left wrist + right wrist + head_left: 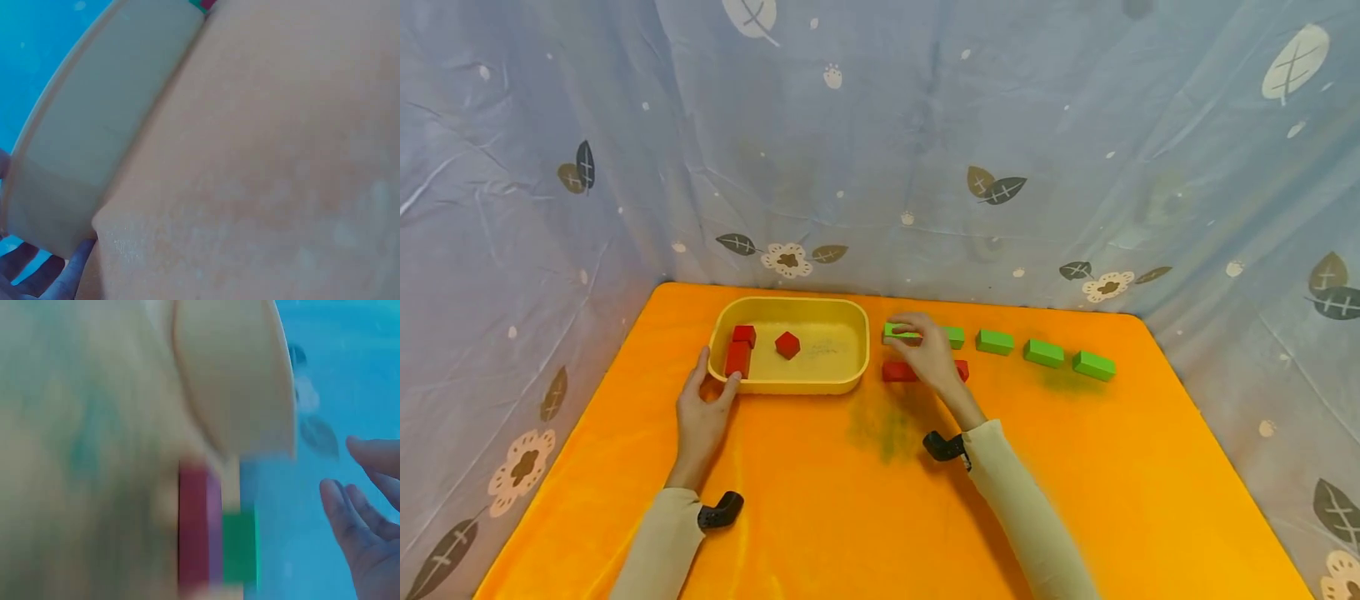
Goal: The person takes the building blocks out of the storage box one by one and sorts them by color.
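In the head view, my left hand (702,421) grips the near left corner of a yellow plastic tray (805,387), thumb at the front rim and fingers along the left side. Inside lie a small red block (744,335), a longer red block (737,359) and a red piece with a six-sided outline (787,345). My right hand (931,354) hovers right of the tray, over red blocks (898,372) and a green block (895,329), partly covering them. The right wrist view shows its thumb and fingers (344,519) apart, with nothing between them.
More green blocks (995,342) continue rightward in a slanting row, the last green block (1094,366) furthest right. An orange cloth (850,500) covers the table. Behind it and at both sides hangs a blue patterned curtain (880,150).
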{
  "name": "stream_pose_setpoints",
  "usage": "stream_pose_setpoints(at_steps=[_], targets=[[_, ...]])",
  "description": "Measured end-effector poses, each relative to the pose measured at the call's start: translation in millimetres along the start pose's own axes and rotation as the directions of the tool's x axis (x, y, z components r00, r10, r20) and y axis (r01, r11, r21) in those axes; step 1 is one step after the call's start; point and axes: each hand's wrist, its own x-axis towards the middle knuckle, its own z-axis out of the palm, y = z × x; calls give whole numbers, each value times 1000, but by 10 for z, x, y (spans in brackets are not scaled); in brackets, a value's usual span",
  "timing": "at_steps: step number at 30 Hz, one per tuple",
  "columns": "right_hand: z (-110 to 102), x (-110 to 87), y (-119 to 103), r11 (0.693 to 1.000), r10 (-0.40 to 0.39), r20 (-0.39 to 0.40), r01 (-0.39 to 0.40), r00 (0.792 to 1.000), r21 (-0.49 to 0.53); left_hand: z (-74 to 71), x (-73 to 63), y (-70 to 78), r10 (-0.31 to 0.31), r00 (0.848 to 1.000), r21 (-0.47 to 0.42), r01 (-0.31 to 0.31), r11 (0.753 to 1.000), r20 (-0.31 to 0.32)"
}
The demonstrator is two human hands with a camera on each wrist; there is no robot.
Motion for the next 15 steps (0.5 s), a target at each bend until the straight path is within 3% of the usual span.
stream_pose_setpoints(at_steps=[6,10,15], targets=[[722,209,-348,998,-20,107,26,994,-50,-64,12,23,20,1000,-9,-20,1000,-7],[1119,295,-490,983,61,168,-30,984,-182,-54,19,25,32,999,-14,-32,999,-8],[1431,352,-532,933,173,158,-111,972,-342,-21,12,9,37,999,-4,-37,999,-2]])
